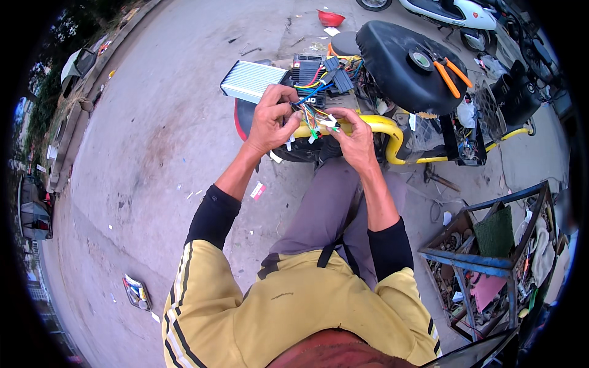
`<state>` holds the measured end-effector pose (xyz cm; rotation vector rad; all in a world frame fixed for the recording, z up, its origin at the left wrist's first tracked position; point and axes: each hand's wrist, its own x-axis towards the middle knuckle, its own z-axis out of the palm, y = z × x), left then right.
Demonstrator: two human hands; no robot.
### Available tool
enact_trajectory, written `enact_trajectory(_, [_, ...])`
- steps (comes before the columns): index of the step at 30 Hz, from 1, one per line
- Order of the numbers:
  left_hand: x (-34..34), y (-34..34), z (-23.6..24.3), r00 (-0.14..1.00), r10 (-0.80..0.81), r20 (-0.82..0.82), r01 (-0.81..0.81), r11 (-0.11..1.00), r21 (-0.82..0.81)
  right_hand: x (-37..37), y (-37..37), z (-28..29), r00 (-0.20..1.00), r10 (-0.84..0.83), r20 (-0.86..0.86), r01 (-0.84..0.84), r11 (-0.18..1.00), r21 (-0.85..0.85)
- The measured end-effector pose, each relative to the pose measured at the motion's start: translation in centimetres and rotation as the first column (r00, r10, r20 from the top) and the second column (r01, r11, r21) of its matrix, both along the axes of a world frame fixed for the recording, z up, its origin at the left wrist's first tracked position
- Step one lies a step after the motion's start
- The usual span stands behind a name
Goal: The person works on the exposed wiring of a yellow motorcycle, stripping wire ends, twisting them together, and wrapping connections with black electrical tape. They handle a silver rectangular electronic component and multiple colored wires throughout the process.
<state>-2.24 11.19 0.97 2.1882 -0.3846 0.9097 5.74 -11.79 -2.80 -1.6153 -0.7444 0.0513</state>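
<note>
My left hand [273, 119] is closed in a pinch on a bundle of thin coloured wires [311, 113]. Across from it, my right hand [356, 140] grips a small white connector [329, 122] between thumb and fingers. Both hands are above the yellow tube frame [383, 124] of a partly stripped scooter. Beyond my left hand lies a silver finned metal box [253, 81], probably a motor controller. Beside it sits a black finned box [305, 72], with dark blocky connectors [337, 76] and thicker wires on top. A green connector [313, 133] dangles between my hands.
A black seat [392, 73] carries a tape roll [421, 60] and orange-handled pliers [453, 78]. A hammer [442, 180] lies on the ground. At right stands a blue metal-framed bin [469, 262] of scraps; at lower left, a small tray [136, 293]. Farther off are a red bowl-shaped object [331, 19] and a white scooter [457, 15].
</note>
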Motion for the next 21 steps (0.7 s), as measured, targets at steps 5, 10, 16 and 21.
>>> enact_trajectory(5, [0.3, -0.6, 0.5, 1.0, 0.017, -0.015, -0.015, 0.991, 0.136, 0.7, -0.4, 0.1, 0.99, 0.081, -0.115, -0.085, 0.996, -0.032])
enact_trajectory(10, [-0.6, -0.7, 1.0, 0.998, 0.038, -0.056, -0.03, 0.989, 0.142, 1.1, 0.5, -0.4, 0.999, 0.044, 0.027, -0.045, 0.998, 0.032])
enact_trajectory(16, [-0.7, 0.2, -0.6, 0.999, 0.04, -0.03, -0.041, 0.998, -0.04, 1.2, 1.4, -0.1, 0.978, 0.094, 0.186, -0.047, 0.969, -0.242])
enact_trajectory(21, [-0.4, 0.4, -1.0, 0.998, 0.059, 0.002, -0.059, 0.995, -0.077, 1.9, 2.1, 1.2, 0.956, 0.182, -0.23, -0.193, 0.981, -0.024])
